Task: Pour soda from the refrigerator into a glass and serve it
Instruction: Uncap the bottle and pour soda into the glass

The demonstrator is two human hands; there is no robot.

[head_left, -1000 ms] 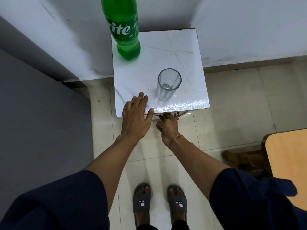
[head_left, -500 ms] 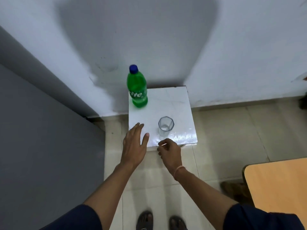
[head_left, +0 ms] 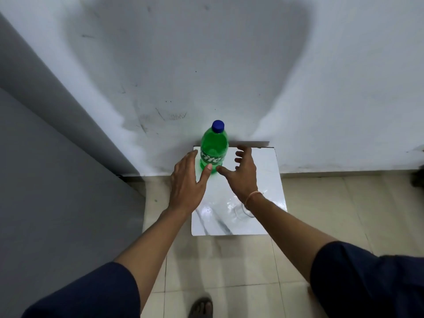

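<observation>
A green Sprite bottle (head_left: 213, 148) with a blue cap stands upright at the far left corner of a small white marble-top table (head_left: 270, 171). My left hand (head_left: 187, 182) is spread open just left of the bottle, its thumb near the bottle's base. My right hand (head_left: 244, 172) is open just right of the bottle, fingers curled toward it and apart from it. The clear glass (head_left: 241, 208) stands on the table's near half, mostly hidden under my right wrist; only part of its rim shows.
A white wall (head_left: 229, 65) rises directly behind the table. A grey panel (head_left: 57, 180) stands on the left. Beige floor tiles (head_left: 332, 203) lie to the right and in front, with one sandalled foot (head_left: 202, 307) at the bottom edge.
Both hands have left the table's near edge and reached forward to either side of the bottle. The view has pulled back and tilted up, and the glass now sits under my right wrist.
</observation>
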